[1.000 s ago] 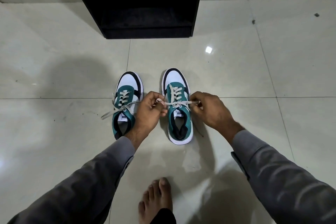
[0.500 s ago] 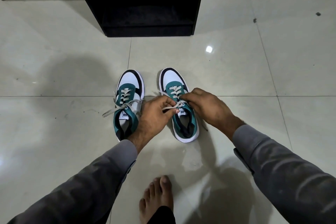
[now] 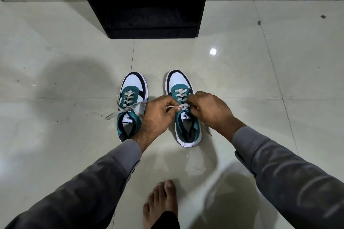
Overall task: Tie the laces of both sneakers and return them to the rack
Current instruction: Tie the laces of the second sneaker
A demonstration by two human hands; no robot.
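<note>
Two teal, white and black sneakers stand side by side on the tiled floor, toes pointing away from me. The left sneaker (image 3: 133, 98) has loose grey laces trailing out to its left. Over the right sneaker (image 3: 183, 117), my left hand (image 3: 158, 115) pinches a strand of its lace (image 3: 173, 107). My right hand (image 3: 208, 109) pinches the lace at the knot, close to the tongue. The two hands almost touch. Another lace end hangs down beside the right sneaker, under my right wrist.
A black shoe rack (image 3: 141, 2) stands against the wall straight ahead, with its lower shelf dark and open. My bare foot (image 3: 162, 202) rests on the floor near the bottom edge. Glossy pale tiles (image 3: 260, 83) spread all around.
A second ago my hands were apart, pulling the lace taut across the right sneaker. They have come together over its tongue, and the lace now runs short between them.
</note>
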